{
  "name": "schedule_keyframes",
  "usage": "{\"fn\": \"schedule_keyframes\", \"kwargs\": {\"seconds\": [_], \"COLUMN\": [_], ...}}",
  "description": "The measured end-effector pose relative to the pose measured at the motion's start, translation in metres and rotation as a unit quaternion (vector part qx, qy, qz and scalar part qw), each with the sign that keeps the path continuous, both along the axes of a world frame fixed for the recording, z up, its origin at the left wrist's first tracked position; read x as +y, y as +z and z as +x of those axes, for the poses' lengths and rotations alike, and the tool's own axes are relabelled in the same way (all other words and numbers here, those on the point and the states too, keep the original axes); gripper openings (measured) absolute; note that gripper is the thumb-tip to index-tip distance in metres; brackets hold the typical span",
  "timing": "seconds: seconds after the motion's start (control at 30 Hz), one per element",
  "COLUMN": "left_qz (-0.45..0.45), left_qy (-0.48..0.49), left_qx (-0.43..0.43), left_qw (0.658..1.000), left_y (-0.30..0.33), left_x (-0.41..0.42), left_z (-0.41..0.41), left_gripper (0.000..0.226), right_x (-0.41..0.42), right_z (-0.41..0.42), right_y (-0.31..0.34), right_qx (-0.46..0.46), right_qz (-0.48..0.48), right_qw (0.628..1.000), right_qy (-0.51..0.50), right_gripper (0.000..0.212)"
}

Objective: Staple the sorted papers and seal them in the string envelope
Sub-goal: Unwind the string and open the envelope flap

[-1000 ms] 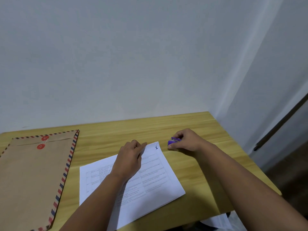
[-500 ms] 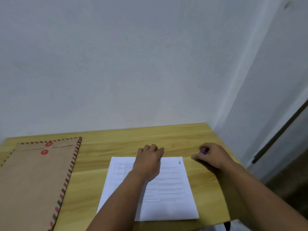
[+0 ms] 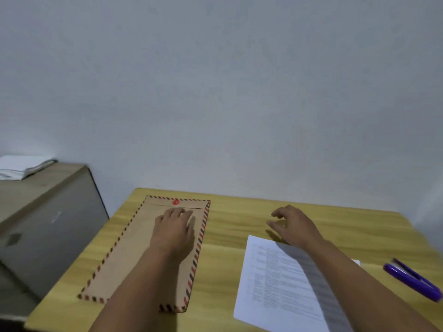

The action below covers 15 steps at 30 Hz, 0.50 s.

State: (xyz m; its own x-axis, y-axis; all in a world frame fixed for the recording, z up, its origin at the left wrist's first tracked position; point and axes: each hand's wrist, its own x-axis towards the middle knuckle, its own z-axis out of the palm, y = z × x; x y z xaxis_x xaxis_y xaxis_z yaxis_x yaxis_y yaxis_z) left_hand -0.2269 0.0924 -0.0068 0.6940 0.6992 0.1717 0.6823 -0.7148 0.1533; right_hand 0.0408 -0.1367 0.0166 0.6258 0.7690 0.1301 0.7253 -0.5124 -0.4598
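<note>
Two hands are extended over a yellow wooden bench [image 3: 239, 212] set against a pale wall. Left hand [image 3: 173, 230] — fingers straight and together, lying flat on the upper part of the string envelope [image 3: 134, 255], just below its red button closure [image 3: 175, 202]; it grips nothing. Right hand [image 3: 291, 225] — fingers loosely spread and slightly bent, poised over bare wood just beyond the far edge of the papers [image 3: 271, 283]; it holds nothing, and whether its fingertips touch the bench cannot be told.

String envelope: brown, with a red-and-dark striped border, lying flat on the left half of the bench, flap end toward the wall. Papers: a white printed stack lying flat on the right half, well apart from the envelope, partly crossed by the right forearm and its shadow. Whether a staple is in them cannot be told. Stapler [image 3: 412, 281]: purple, resting on the bench near the right edge of the view, beside the papers and clear of both hands.

Left of the bench stands a grey cabinet [image 3: 48, 224] with a white item on top, blurred.
</note>
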Motion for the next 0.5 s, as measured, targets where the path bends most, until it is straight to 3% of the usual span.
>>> {"fn": "schedule_keyframes", "kwargs": {"seconds": [0.2, 0.5], "left_qz": [-0.09, -0.068], "left_qy": [0.102, 0.101], "left_qx": [0.06, 0.041], "left_qw": [0.989, 0.992], "left_y": [-0.031, -0.046], "left_x": [0.046, -0.014], "left_z": [-0.054, -0.035], "left_gripper": [0.071, 0.075], "right_x": [0.1, 0.174], "right_z": [-0.058, -0.132], "right_y": [-0.003, -0.017], "right_qx": [-0.003, 0.0], "right_qz": [-0.051, -0.08], "right_qw": [0.994, 0.987], "right_qy": [0.092, 0.141], "right_gripper": [0.042, 0.058]}}
